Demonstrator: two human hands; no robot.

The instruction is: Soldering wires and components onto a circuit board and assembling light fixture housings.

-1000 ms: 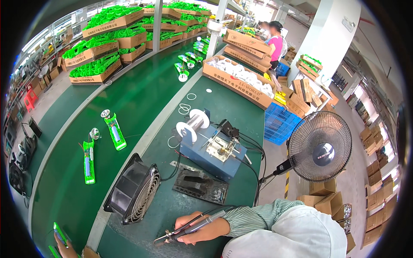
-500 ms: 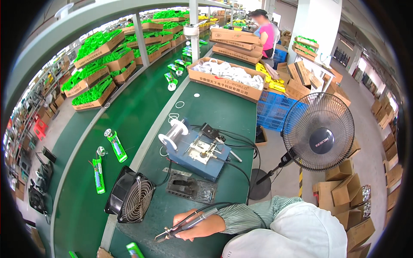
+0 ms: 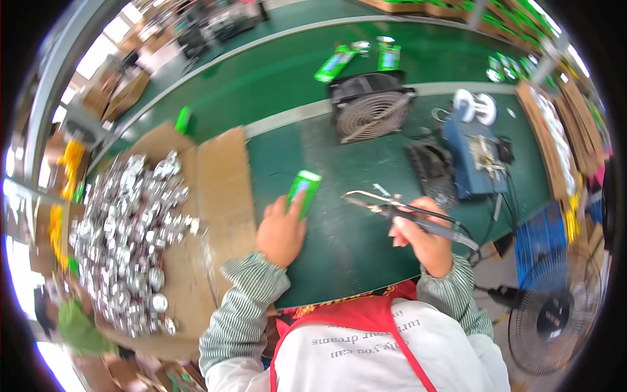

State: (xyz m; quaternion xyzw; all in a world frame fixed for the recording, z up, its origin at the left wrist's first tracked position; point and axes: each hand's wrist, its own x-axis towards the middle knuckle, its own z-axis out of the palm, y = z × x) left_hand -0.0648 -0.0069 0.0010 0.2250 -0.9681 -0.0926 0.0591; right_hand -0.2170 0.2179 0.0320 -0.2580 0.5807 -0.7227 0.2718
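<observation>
My left hand (image 3: 281,236) rests on the bench with its fingers on a narrow green plastic casing (image 3: 309,185); the thumb and forefinger lie along its near end. Something pale blue shows inside the casing, though motion blurs it. In my right hand (image 3: 428,243) is a soldering iron (image 3: 449,233), gripped pen-like by its grey handle. Its thin curved metal guide and tip point left toward the casing, apart from it. A black cable trails back from the handle.
At left, a cardboard box (image 3: 225,186) holds many shiny silver cups (image 3: 130,235). A square black fan (image 3: 372,108), a blue wire-feed machine (image 3: 471,157) with a white spool (image 3: 475,106), and a dark stand (image 3: 431,166) are beyond. Green casings (image 3: 334,63) lie on the conveyor (image 3: 261,72). A pedestal fan (image 3: 555,313) stands right.
The view has swung left, bringing in the box of silver cups. My left hand now shows, on the green casing. My right hand still holds the soldering iron.
</observation>
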